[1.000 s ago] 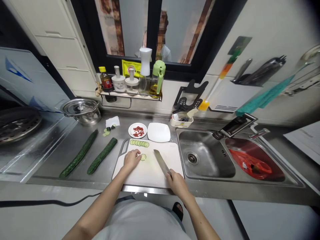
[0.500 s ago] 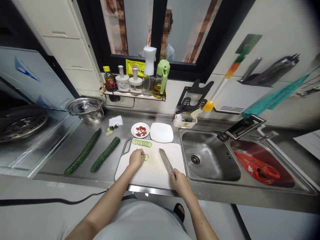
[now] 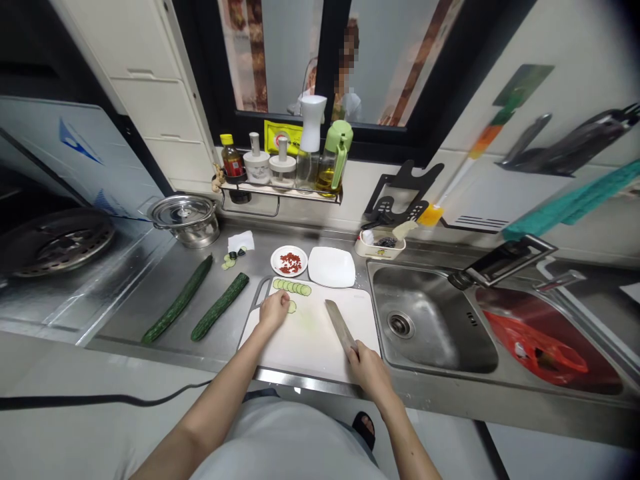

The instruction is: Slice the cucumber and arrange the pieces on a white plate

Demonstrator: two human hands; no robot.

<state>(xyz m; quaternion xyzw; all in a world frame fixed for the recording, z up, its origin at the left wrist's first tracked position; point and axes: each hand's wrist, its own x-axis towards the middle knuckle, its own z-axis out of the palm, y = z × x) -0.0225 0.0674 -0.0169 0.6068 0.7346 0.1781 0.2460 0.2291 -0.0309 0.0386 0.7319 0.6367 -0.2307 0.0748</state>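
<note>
One packet (image 3: 273, 139) bears blurred print; right hand (image 3: 370, 369) grips knife (image 3: 341, 326), left hand (image 3: 273, 311) curls beside cucumber slice (image 3: 293, 307), hold unclear.

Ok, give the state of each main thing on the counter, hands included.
Left hand: at the loose cucumber slice, grip unclear
Right hand: closed around the knife
Knife: held, blade over the cutting board
Row of cucumber slices: cut, overlapping
Longer cucumber: unsliced
Shorter cucumber: unsliced
Pot: lid on
Round plate: holding red pieces
Square plate: face up
</note>
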